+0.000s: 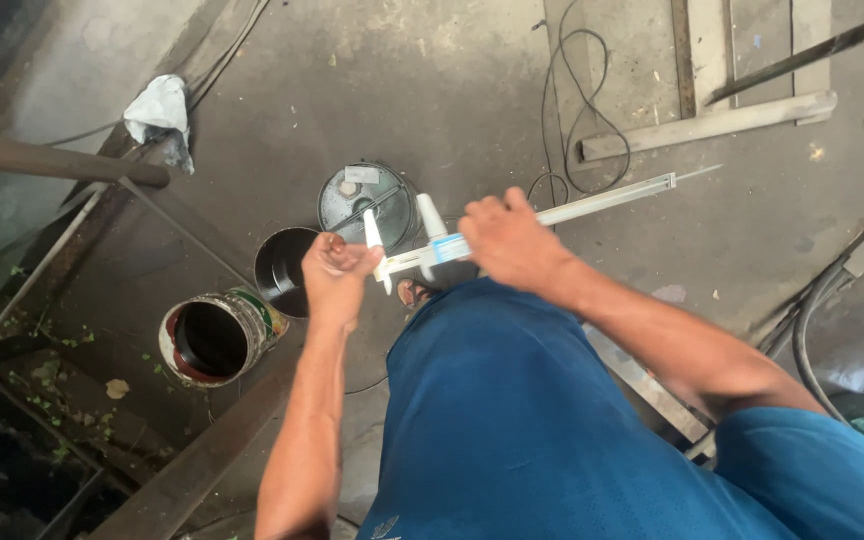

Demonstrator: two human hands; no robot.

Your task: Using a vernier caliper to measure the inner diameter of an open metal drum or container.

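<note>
Head view, looking straight down past my blue shirt [512, 420] to the concrete floor [432, 90].

My left hand [337, 272] was curled shut, fingers pressed together around something small that I could not make out, right up against the fixed jaw of a large caliper [552, 215]. My right hand [514, 242] was wrapped over the caliper's sliding part, fingers closed on it, the thumb side hidden. The caliper was held in the air between both hands, about level, its long grey beam running off to the right and ending in a thin rod. Its two white jaws pointed upward in the frame, standing slightly apart.

On the floor below: a lidded grey paint can [364, 203], a dark open can [284, 270] just beside it, and a white-rimmed bucket [214, 338] tipped on its side. A black cable [582, 110] looped near a wooden plank [712, 125]. A crumpled white rag [159, 108] lay at upper left.
</note>
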